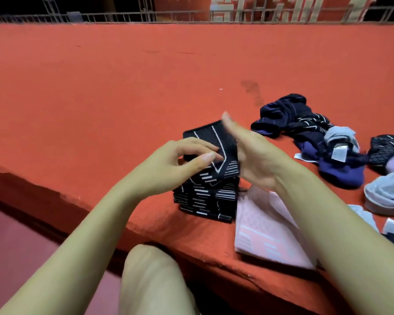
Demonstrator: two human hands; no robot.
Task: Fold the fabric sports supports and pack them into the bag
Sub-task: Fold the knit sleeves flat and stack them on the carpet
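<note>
My left hand (182,160) pinches the top black support (216,151) on the black stack (205,198); right hand (248,151) flat, fingers straight beside it. A careless push could topple that stack.

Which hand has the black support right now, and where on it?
The left hand pinches the top black support at its near-left edge; the right hand lies flat against its right side.
</note>
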